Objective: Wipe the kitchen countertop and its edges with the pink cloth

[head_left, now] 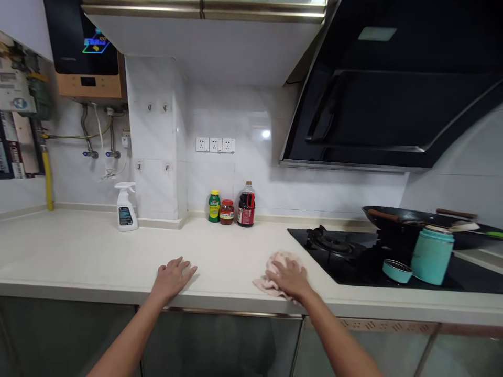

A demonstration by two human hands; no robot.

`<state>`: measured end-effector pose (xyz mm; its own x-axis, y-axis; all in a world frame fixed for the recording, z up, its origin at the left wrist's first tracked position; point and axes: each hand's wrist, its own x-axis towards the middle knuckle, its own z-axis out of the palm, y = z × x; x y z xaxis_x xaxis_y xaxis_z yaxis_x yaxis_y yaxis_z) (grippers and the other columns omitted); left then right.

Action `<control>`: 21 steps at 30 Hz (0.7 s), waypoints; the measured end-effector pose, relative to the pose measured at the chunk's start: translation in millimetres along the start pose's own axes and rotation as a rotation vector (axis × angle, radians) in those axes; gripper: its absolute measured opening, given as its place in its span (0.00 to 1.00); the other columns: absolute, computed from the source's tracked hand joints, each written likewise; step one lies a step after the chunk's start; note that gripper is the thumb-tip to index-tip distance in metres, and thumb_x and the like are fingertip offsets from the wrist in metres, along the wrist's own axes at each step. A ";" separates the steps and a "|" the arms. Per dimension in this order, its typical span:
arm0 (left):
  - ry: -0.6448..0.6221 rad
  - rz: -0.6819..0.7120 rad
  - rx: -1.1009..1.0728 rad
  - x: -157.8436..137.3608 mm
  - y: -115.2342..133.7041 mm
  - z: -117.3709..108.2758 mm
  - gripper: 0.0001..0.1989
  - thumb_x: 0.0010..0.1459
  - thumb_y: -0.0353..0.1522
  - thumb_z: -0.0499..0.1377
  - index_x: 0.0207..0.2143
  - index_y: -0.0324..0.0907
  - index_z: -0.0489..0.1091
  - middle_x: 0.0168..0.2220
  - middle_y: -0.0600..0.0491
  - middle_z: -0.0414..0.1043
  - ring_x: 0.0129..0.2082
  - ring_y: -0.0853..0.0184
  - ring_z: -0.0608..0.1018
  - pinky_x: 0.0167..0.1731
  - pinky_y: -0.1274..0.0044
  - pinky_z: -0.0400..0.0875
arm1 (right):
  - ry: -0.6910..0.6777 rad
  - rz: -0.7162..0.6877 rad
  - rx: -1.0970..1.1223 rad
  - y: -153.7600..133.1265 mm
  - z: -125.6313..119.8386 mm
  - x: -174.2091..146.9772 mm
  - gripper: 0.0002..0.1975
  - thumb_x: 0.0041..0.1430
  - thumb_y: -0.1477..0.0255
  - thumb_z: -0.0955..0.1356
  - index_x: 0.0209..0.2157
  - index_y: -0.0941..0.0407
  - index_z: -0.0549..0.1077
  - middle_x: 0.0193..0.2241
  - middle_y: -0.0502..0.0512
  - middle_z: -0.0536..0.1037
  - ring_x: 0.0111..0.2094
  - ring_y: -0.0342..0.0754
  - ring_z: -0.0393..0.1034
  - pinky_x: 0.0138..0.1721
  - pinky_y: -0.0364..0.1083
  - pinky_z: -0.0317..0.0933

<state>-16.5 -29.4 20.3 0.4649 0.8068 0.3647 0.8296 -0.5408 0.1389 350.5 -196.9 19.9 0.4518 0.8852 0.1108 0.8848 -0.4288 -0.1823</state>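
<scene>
My right hand [291, 278] presses down on a crumpled pale pink cloth [264, 284] lying on the white countertop [223, 259], left of the black gas stove. Parts of the cloth show around my fingers; the rest is hidden beneath the palm. Over to the left, my left hand [174, 277] lies near the counter's front edge with its fingers spread, holding nothing. Against the back wall stand a green bottle with a yellow cap [214, 206], a red-lidded jar [227, 212] and a dark sauce bottle [246, 205].
A white spray bottle [126, 208] stands at the back left. On the right, the gas stove [353, 264] carries a large wok [408, 215], a turquoise canister [432, 256] and its small turquoise cup [397, 271]. The black range hood [377, 110] slopes overhead, and a water heater [88, 57] hangs upper left.
</scene>
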 end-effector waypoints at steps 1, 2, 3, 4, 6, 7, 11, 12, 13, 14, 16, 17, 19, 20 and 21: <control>-0.005 0.005 0.002 -0.1 -0.2 -0.3 0.22 0.66 0.48 0.48 0.56 0.53 0.70 0.63 0.48 0.66 0.65 0.55 0.62 0.58 0.58 0.57 | -0.016 -0.063 0.027 -24.6 2.6 0.1 0.37 0.63 0.42 0.56 0.66 0.46 0.58 0.69 0.64 0.46 0.69 0.67 0.34 0.63 0.70 0.32; -0.008 0.011 0.005 -0.3 -0.7 -0.7 0.22 0.66 0.47 0.48 0.55 0.54 0.70 0.63 0.49 0.67 0.65 0.55 0.63 0.58 0.58 0.57 | -0.034 -0.133 0.055 -50.6 5.2 -0.3 0.38 0.62 0.41 0.57 0.66 0.46 0.58 0.70 0.63 0.45 0.69 0.67 0.33 0.64 0.69 0.31; -0.014 0.019 0.011 -0.5 -1.4 -1.2 0.21 0.66 0.46 0.48 0.55 0.55 0.71 0.62 0.50 0.68 0.64 0.55 0.63 0.58 0.58 0.58 | -0.050 -0.207 0.082 -77.1 7.9 -1.3 0.38 0.60 0.40 0.59 0.66 0.45 0.58 0.70 0.62 0.45 0.69 0.67 0.33 0.64 0.69 0.30; -0.022 0.030 0.022 -0.7 -2.3 -1.9 0.20 0.67 0.45 0.48 0.54 0.56 0.71 0.61 0.51 0.68 0.64 0.55 0.63 0.58 0.58 0.58 | -0.064 -0.283 0.107 -103.4 10.5 -3.0 0.38 0.59 0.41 0.62 0.65 0.43 0.59 0.70 0.61 0.45 0.69 0.67 0.33 0.64 0.69 0.29; -0.048 0.057 0.059 -1.1 -4.1 -3.6 0.19 0.67 0.40 0.47 0.55 0.58 0.70 0.61 0.52 0.69 0.64 0.55 0.63 0.57 0.58 0.59 | -0.086 -0.439 0.153 -150.9 14.9 -8.3 0.34 0.59 0.46 0.65 0.64 0.41 0.60 0.70 0.59 0.45 0.69 0.65 0.35 0.64 0.68 0.30; -0.063 0.067 0.084 -1.3 -4.9 -4.6 0.20 0.67 0.38 0.47 0.56 0.58 0.70 0.62 0.52 0.68 0.65 0.55 0.63 0.56 0.58 0.60 | -0.091 -0.517 0.174 -170.4 16.7 -11.5 0.31 0.60 0.49 0.65 0.63 0.40 0.61 0.70 0.57 0.46 0.69 0.62 0.36 0.65 0.66 0.31; -0.100 0.054 0.169 -0.9 -7.5 -8.1 0.23 0.66 0.34 0.47 0.61 0.54 0.66 0.64 0.48 0.65 0.64 0.54 0.64 0.55 0.59 0.63 | -0.079 -0.747 0.233 -208.8 21.4 -20.3 0.27 0.61 0.56 0.65 0.61 0.39 0.64 0.69 0.51 0.51 0.68 0.53 0.43 0.67 0.59 0.34; -0.100 0.052 0.176 -0.4 -8.3 -8.3 0.24 0.66 0.34 0.47 0.62 0.53 0.65 0.64 0.48 0.65 0.64 0.54 0.64 0.55 0.60 0.63 | -0.069 -0.773 0.241 -208.2 22.0 -19.9 0.26 0.61 0.57 0.66 0.61 0.39 0.64 0.68 0.50 0.53 0.68 0.52 0.44 0.67 0.57 0.36; -0.100 0.052 0.179 0.2 -9.3 -8.3 0.24 0.66 0.34 0.46 0.62 0.54 0.65 0.64 0.49 0.65 0.64 0.55 0.65 0.55 0.61 0.63 | -0.058 -0.786 0.246 -203.9 22.4 -17.9 0.26 0.60 0.57 0.66 0.60 0.39 0.65 0.67 0.49 0.55 0.67 0.51 0.46 0.66 0.56 0.37; -0.104 0.051 0.178 1.2 -10.4 -7.8 0.24 0.67 0.34 0.45 0.62 0.55 0.65 0.64 0.50 0.65 0.64 0.56 0.65 0.55 0.62 0.63 | -0.044 -0.786 0.249 -196.3 22.6 -14.6 0.25 0.60 0.58 0.66 0.59 0.39 0.66 0.67 0.48 0.57 0.67 0.50 0.48 0.66 0.54 0.40; -0.118 0.041 0.167 3.7 -13.1 -6.1 0.24 0.68 0.34 0.43 0.63 0.56 0.64 0.64 0.51 0.66 0.65 0.59 0.65 0.56 0.64 0.63 | -0.011 -0.749 0.248 -172.0 21.9 -4.7 0.23 0.61 0.58 0.66 0.58 0.39 0.68 0.65 0.47 0.60 0.65 0.49 0.51 0.65 0.53 0.43; -0.123 0.030 0.156 5.1 -14.5 -4.9 0.24 0.68 0.35 0.43 0.63 0.56 0.65 0.64 0.51 0.66 0.65 0.59 0.65 0.56 0.65 0.63 | 0.010 -0.712 0.245 -155.6 20.8 0.9 0.22 0.61 0.58 0.66 0.57 0.40 0.69 0.64 0.47 0.62 0.64 0.50 0.53 0.64 0.53 0.45; -0.116 0.005 0.123 7.9 -17.1 -2.1 0.24 0.69 0.36 0.42 0.62 0.56 0.65 0.64 0.52 0.66 0.65 0.60 0.65 0.57 0.66 0.63 | 0.063 -0.610 0.232 -115.6 17.4 11.2 0.21 0.62 0.59 0.65 0.56 0.43 0.70 0.63 0.49 0.64 0.63 0.51 0.54 0.63 0.54 0.47; -0.105 -0.006 0.102 9.0 -18.2 -0.7 0.23 0.69 0.37 0.42 0.62 0.57 0.66 0.64 0.53 0.66 0.65 0.59 0.65 0.57 0.66 0.63 | 0.095 -0.552 0.224 -92.5 15.0 14.8 0.21 0.62 0.61 0.64 0.56 0.45 0.71 0.62 0.51 0.65 0.63 0.52 0.55 0.63 0.55 0.47; -0.093 -0.015 0.083 9.9 -19.1 0.8 0.23 0.70 0.38 0.42 0.61 0.57 0.67 0.64 0.53 0.66 0.65 0.59 0.65 0.57 0.66 0.63 | 0.128 -0.493 0.213 -68.1 12.3 16.8 0.20 0.61 0.63 0.64 0.55 0.46 0.71 0.62 0.52 0.66 0.63 0.53 0.55 0.62 0.55 0.48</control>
<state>-27.5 -10.8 20.6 0.4759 0.8352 0.2757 0.8575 -0.5103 0.0658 296.5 -150.6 22.1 0.0118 0.9371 0.3490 0.9585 0.0889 -0.2709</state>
